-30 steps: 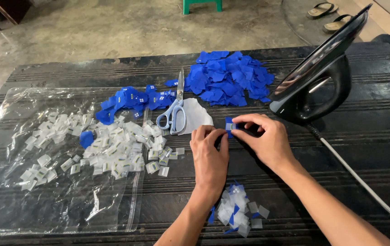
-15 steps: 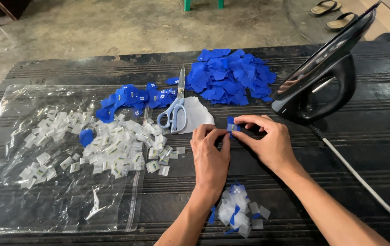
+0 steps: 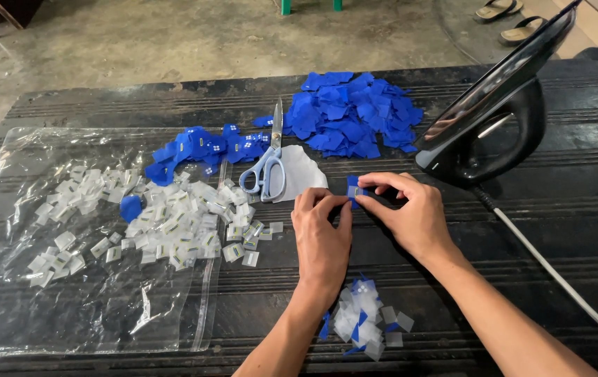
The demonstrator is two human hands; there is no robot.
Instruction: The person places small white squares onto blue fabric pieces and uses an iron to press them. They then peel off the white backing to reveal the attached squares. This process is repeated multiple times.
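Scissors lie near an upright iron, beside a clear plastic sheet.

— Any packaging or labels here?
— A flat clear plastic bag lies at left; small white square labels are scattered over it, blue square tags heaped behind.

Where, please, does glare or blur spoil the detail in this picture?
Head view: soft daylight, sharp overall; glare streaks whiten the clear plastic sheet, and the black iron's tilted soleplate mirrors the surroundings; the left hand and right hand throw only faint shadows on the dark ribbed table.
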